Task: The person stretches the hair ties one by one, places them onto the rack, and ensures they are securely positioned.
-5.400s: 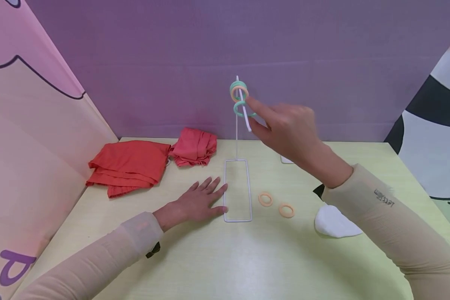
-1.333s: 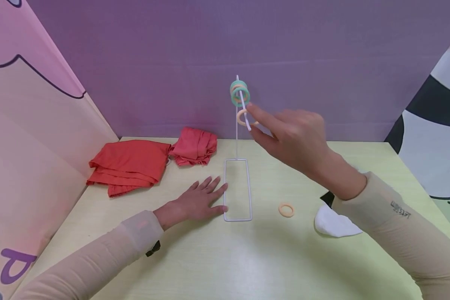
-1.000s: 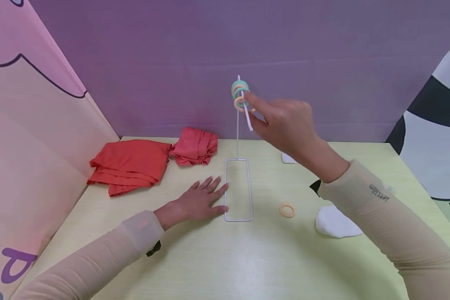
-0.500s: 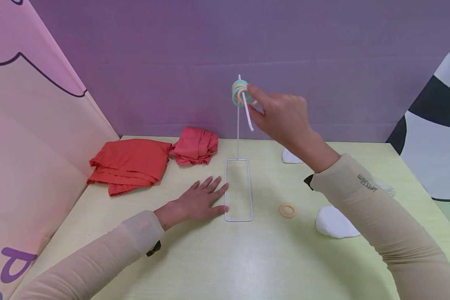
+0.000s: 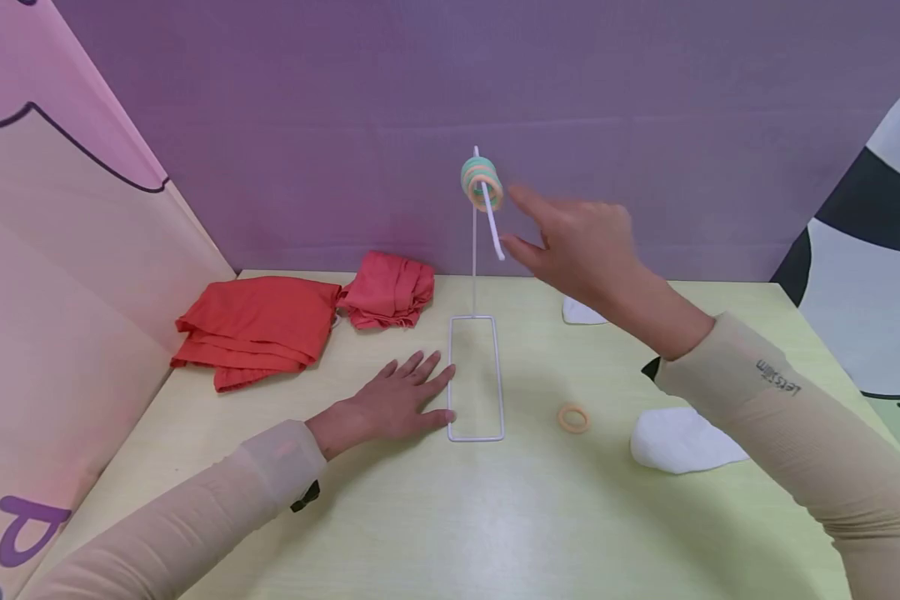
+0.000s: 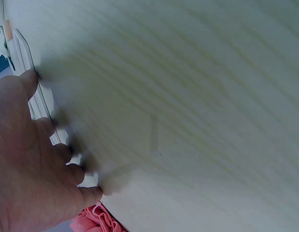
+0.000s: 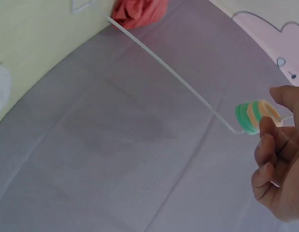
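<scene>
Alternating mint-green and peach rings [image 5: 468, 175] hang on the upper arm of a white wire stand [image 5: 498, 379], with a peach ring at the front. Just right of them hovers my right hand [image 5: 581, 246], thumb and index finger parted and nothing between them; the right wrist view shows the same ring stack [image 7: 253, 117] beyond the fingertips. My left hand [image 5: 386, 408] lies flat with spread fingers on the table, its thumb and index fingertip touching the left side of the stand's rectangular base. One loose peach ring [image 5: 573, 430] lies right of that base.
Two folded red cloths [image 5: 262, 325] [image 5: 390, 290] lie at the back left of the table [image 5: 480, 517]. A white item [image 5: 682, 442] lies under the right forearm, and another white piece [image 5: 583, 312] sits farther back. A purple curtain [image 5: 330, 167] hangs behind.
My right hand has slid a peach ring back along the arm against the others and let it go. One of two loose peach rings has left the table. The left hand has stayed put.
</scene>
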Action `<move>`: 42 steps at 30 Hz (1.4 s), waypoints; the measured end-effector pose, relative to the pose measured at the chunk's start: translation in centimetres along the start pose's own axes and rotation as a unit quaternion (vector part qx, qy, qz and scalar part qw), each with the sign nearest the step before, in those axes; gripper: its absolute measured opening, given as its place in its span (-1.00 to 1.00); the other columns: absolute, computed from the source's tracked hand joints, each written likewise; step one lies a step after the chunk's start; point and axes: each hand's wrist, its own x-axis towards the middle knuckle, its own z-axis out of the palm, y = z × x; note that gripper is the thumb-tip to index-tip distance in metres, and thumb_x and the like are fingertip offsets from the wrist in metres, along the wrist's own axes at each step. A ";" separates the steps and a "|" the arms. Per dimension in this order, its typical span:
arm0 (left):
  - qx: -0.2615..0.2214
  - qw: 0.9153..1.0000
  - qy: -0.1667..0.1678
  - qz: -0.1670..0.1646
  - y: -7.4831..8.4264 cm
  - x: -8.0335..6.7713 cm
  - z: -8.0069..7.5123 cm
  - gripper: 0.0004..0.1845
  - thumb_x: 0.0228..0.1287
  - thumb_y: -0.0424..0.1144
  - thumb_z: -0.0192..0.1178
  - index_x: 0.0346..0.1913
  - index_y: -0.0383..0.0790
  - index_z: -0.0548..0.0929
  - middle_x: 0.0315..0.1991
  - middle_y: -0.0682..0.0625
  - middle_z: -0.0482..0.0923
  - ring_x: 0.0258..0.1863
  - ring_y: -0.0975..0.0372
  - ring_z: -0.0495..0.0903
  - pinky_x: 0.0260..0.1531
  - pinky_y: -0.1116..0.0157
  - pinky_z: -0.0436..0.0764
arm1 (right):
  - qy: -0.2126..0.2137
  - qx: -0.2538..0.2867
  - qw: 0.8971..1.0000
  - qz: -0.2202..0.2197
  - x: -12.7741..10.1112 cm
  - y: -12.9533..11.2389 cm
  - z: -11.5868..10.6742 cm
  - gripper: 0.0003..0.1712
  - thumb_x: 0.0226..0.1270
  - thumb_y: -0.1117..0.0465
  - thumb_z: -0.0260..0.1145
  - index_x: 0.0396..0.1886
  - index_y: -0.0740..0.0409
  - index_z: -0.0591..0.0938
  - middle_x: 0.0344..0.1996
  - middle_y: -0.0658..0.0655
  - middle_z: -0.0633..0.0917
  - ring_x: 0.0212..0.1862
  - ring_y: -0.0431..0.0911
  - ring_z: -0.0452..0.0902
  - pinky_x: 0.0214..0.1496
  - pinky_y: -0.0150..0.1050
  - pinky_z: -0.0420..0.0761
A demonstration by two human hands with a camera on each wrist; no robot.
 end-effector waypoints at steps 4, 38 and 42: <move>0.000 1.000 0.002 -0.001 0.0 0.0 0.0 -0.16 0.45 0.37 -0.15 0.63 0.12 -0.08 0.66 -0.05 -0.26 0.65 -0.04 -0.28 0.56 -0.18 -0.12 | -0.128 0.031 0.990 0.042 -2.4 0.1 -1.6 -0.50 0.26 -0.15 0.39 0.15 -0.12 0.65 -0.76 -0.03 0.60 -0.71 -0.01 0.44 -0.75 -0.16 0.18; 0.005 1.000 0.002 -0.002 -0.4 0.2 0.2 -0.16 0.44 0.38 -0.14 0.63 0.12 -0.07 0.66 -0.05 -0.27 0.65 -0.05 -0.29 0.55 -0.19 -0.12 | -0.493 0.097 0.859 0.103 -16.4 0.0 0.9 -0.54 0.14 -0.15 0.48 0.06 -0.19 0.76 -0.64 -0.11 0.57 -0.56 -0.20 0.35 -0.63 -0.28 0.31; 0.002 1.000 0.004 -0.001 -0.4 0.2 0.2 -0.15 0.44 0.37 -0.13 0.63 0.12 -0.07 0.66 -0.05 -0.26 0.65 -0.05 -0.28 0.55 -0.19 -0.12 | -0.479 0.110 0.865 0.100 -16.6 0.0 1.1 -0.62 0.19 -0.07 0.44 0.02 -0.16 0.77 -0.70 -0.12 0.52 -0.58 -0.21 0.31 -0.63 -0.29 0.28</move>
